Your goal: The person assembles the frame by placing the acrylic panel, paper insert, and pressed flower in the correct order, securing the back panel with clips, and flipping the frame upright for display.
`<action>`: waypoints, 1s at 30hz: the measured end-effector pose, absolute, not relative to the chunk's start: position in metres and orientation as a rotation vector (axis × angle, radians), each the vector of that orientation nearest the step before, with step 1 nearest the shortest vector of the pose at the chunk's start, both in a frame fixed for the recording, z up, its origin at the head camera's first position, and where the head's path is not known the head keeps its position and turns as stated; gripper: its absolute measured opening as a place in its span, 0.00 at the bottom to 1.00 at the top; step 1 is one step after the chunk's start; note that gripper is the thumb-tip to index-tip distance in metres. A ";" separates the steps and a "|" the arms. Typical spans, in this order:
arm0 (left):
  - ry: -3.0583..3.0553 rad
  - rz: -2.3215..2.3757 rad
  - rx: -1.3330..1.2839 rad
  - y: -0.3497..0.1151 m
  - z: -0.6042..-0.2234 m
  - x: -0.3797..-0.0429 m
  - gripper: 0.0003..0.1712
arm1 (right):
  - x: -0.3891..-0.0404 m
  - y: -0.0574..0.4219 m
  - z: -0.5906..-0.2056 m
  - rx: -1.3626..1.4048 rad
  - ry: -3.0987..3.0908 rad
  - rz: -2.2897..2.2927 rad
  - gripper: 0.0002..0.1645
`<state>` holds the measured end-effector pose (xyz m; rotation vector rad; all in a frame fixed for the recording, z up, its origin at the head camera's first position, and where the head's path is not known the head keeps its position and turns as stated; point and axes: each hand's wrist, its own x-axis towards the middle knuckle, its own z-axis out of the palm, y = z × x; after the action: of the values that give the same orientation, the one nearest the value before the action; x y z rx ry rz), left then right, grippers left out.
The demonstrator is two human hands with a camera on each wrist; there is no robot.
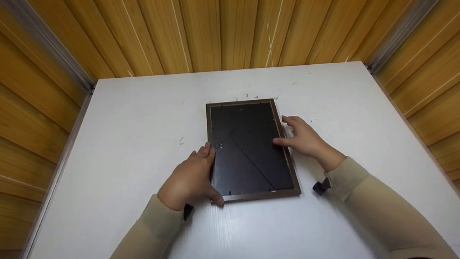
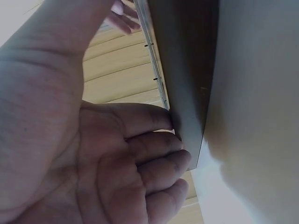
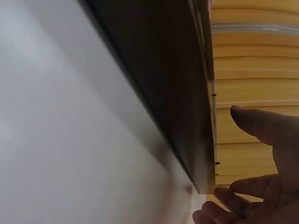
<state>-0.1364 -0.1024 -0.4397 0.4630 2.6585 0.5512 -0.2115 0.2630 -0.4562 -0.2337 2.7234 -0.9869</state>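
Note:
A dark picture frame [image 1: 251, 151] lies on the white table with its black backing up; its brown rim [image 1: 258, 196] runs all round. On the backing are a diagonal stand seam and a small metal hanger [image 1: 220, 145]. My left hand [image 1: 190, 176] is at the frame's lower left. Its fingertips [image 2: 175, 158] touch the side of the rim, and its thumb rests at the bottom corner. At the right edge is my right hand [image 1: 303, 138], thumb and fingers spread. In the right wrist view, its thumb [image 3: 254, 122] stands apart from the rim's side.
The white table [image 1: 136, 118] carries small dark marks [image 1: 181, 141] beside and beyond the frame. Wood-panelled walls [image 1: 233, 32] with metal corner posts [image 1: 61, 46] stand along the table's back and sides. Dark wrist straps [image 1: 319, 187] show below both sleeves.

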 end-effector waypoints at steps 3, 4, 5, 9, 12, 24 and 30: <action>2.665 0.550 0.486 -0.100 -0.443 -0.134 0.94 | -0.227 0.265 -0.463 -0.250 2.741 -0.979 0.57; 2.667 0.551 0.494 -0.100 -0.444 -0.133 0.94 | -0.230 0.266 -0.464 -0.254 2.748 -0.974 0.57; 2.669 0.552 0.501 -0.099 -0.445 -0.132 0.94 | -0.232 0.266 -0.466 -0.257 2.756 -0.971 0.56; 2.682 0.547 0.518 -0.097 -0.445 -0.131 0.93 | -0.234 0.265 -0.470 -0.264 2.777 -0.978 0.54; 2.688 0.544 0.518 -0.097 -0.444 -0.131 0.92 | -0.236 0.264 -0.471 -0.286 2.787 -0.976 0.54; 2.668 0.558 0.509 -0.098 -0.439 -0.133 0.92 | -0.244 0.264 -0.461 -0.484 2.859 -0.726 0.53; 2.671 0.556 0.505 -0.098 -0.440 -0.133 0.92 | -0.248 0.266 -0.451 -0.610 2.886 -0.485 0.53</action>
<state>-0.1329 -0.0980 -0.4396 0.5052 2.6711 0.5561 -0.2481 0.2656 -0.4508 -0.6098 2.8859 -0.4852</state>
